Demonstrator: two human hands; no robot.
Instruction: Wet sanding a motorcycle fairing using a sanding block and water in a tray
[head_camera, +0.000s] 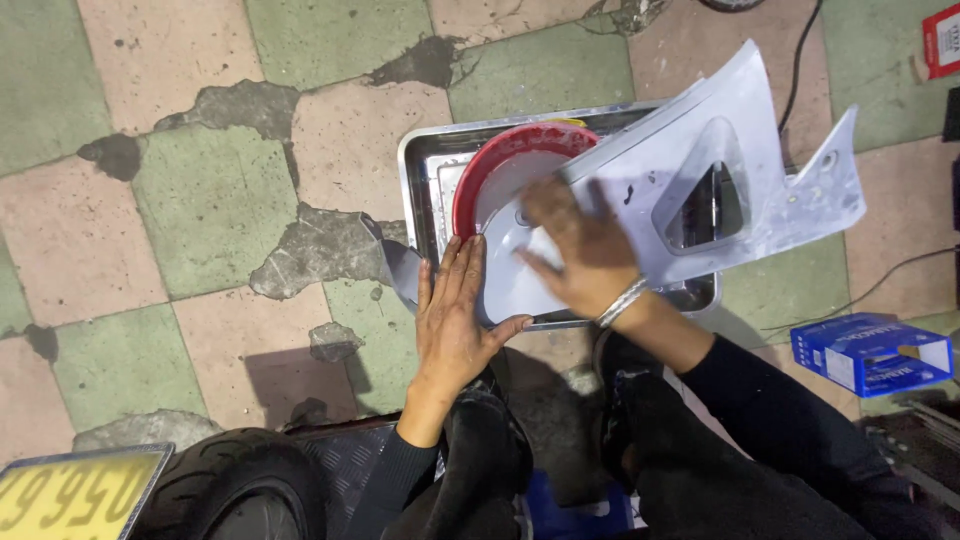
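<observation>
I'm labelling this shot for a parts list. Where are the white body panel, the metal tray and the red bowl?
white body panel (680, 170), head view, on the flat face left of its cut-out.
metal tray (418, 190), head view, on its left rim.
red bowl (500, 150), head view, on its upper rim.

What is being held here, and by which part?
Both hands, left hand and right hand, press flat on the silver fairing panel near its rounded lower end; no closed grip shows.

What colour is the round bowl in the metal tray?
Red bowl, shown in the head view, partly under the pale panel.
</observation>
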